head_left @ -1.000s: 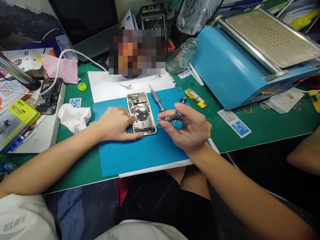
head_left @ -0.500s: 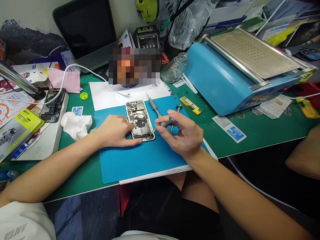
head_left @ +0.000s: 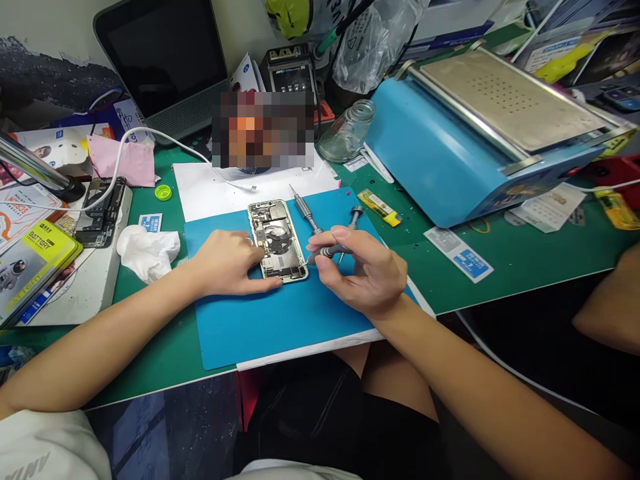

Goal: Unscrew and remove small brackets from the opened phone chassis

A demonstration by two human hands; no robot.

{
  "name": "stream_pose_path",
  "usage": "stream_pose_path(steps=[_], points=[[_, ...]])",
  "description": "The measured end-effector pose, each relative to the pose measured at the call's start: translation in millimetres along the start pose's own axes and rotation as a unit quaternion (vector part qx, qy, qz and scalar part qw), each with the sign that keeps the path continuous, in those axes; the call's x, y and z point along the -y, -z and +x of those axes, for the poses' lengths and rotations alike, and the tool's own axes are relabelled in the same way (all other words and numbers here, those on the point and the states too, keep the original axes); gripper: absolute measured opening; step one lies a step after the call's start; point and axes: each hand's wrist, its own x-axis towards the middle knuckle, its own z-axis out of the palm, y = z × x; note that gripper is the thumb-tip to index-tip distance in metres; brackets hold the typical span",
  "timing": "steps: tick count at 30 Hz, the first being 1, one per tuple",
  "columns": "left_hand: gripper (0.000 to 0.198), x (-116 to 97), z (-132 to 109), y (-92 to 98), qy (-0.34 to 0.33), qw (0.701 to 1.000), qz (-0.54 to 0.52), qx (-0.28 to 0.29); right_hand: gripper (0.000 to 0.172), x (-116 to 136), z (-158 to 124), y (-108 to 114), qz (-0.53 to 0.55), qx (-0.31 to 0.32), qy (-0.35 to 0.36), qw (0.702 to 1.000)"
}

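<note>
An opened phone [head_left: 283,241] lies on a blue mat [head_left: 240,333] with its inner parts exposed. My left hand [head_left: 235,263] grips its left side, fingers curled at the edge and thumb along the bottom corner. Between the fingers and thumb of my right hand [head_left: 367,270] is a grey screwdriver [head_left: 325,253], its tip at the phone's lower right edge. A second screwdriver [head_left: 303,208] lies on the mat beside the phone, partly hidden by my right fingers. A dark capped tool end [head_left: 356,212] shows above that hand; which tool it belongs to is unclear.
Crumpled tissue [head_left: 149,257] and another opened phone [head_left: 100,217] are at the left. A white cable [head_left: 170,141] arcs over white paper [head_left: 197,190]. Behind are a glass jar [head_left: 347,133] and a blue machine with a metal plate [head_left: 425,160]. Another person's limb [head_left: 613,307] shows at right.
The view has shifted slightly, moving the bench items a little left. Both hands keep their places at the phone, and the screwdriver tip stays by its lower right edge.
</note>
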Motion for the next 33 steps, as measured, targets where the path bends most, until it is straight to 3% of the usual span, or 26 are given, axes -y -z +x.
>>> stream_pose_path(steps=[7, 33], points=[[0.061, -0.3, 0.8, -0.3, -0.005, 1.0, -0.005, -0.005, 0.073, -3.1, 0.4, -1.2, -0.019, -0.002, 0.034, 0.999], [0.06, 0.0, 0.1, 0.2, -0.005, 1.0, -0.003, -0.005, 0.079, -5.9, 0.7, -0.6, -0.017, 0.0, 0.02, 1.0]])
